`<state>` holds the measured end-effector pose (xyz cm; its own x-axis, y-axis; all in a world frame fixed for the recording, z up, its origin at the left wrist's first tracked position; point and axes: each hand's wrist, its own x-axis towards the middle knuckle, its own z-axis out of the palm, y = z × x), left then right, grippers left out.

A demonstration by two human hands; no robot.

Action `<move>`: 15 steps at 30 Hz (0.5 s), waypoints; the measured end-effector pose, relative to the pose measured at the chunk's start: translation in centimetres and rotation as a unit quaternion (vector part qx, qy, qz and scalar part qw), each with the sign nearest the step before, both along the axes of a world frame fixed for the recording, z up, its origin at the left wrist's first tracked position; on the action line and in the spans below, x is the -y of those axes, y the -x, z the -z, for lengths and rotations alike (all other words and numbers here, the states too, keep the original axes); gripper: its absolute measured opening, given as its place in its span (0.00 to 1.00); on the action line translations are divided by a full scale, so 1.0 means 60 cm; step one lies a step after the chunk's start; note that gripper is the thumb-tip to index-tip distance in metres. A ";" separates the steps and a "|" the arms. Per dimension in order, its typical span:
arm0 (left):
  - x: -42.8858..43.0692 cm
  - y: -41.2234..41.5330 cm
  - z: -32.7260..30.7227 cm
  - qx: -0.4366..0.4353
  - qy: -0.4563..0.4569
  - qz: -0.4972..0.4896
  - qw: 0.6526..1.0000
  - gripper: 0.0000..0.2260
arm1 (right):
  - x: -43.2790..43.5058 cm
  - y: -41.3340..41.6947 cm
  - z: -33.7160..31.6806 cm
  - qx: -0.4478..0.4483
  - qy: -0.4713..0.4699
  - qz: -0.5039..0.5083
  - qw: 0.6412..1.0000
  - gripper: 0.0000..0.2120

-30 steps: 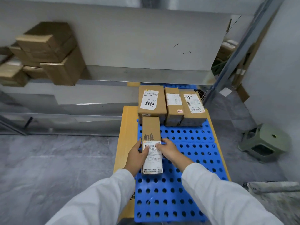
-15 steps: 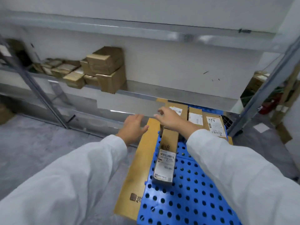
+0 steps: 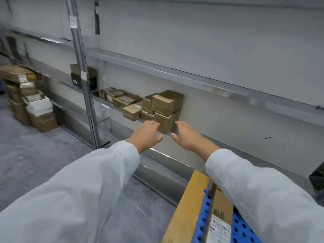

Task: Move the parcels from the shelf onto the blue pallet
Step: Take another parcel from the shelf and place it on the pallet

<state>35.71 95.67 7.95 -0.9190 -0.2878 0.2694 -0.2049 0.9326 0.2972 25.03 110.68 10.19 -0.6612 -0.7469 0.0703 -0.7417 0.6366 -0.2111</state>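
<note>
Our hands have left the long cardboard parcel (image 3: pixel 221 207), which lies flat on the perforated blue plastic pallet (image 3: pixel 242 227). Now the left hand (image 3: pixel 149 134) and right hand (image 3: pixel 189 135) reach out apart, fingers spread and empty, either side of the lowest box in the brown, boxy stacked parcels (image 3: pixel 166 109) on the metal shelf (image 3: pixel 105 102).

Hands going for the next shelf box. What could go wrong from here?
1. The left hand and right hand, both open, flank the lower brown cardboard box while an upper brown cardboard box sits on it; pulling the lower one could topple the upper off the metal shelf.
2. The white right sleeve hangs over the long brown labelled parcel on the blue perforated pallet; swinging back could nudge it.
</note>
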 end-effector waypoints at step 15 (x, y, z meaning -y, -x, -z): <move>0.421 -0.082 0.023 0.006 0.069 0.041 0.997 0.24 | 0.398 -0.071 0.034 0.034 0.003 0.057 0.998 0.27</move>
<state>40.63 70.42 6.56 -0.9411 -0.1730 0.2906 -0.1298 0.9782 0.1620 29.32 86.78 8.16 -0.7451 -0.6664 0.0274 -0.6487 0.7145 -0.2621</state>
